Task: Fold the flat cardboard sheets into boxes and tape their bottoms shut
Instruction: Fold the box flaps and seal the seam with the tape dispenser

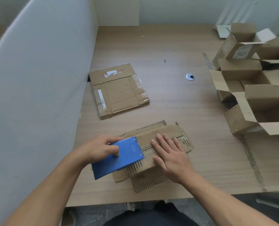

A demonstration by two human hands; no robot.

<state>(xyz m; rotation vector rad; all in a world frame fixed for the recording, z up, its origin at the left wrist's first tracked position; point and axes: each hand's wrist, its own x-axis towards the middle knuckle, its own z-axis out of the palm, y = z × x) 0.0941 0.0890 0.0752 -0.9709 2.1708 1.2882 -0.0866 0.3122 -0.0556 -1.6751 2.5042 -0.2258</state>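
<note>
Cardboard box (176, 131), folded low and not yet squared up, sits close to the front edge of the worktop (168, 103), a little left of its middle. The left hand (101, 149) grips a blue tape dispenser (124, 159) at the box's left end, fingers curled round it. The right hand (171, 154) lies flat, straight fingers pressing the flaps down. The board looks light and stiff but creased and worn, likely to spring open, so the best hold is pressure on the flaps beside the seam. Farther back, by the left edge, lie flat sheets (119, 92) with torn white labels, print unreadable. Folded boxes (249, 95) crowd the right edge; 1 white label (240, 53) bears handwriting, perhaps "T786".
</note>
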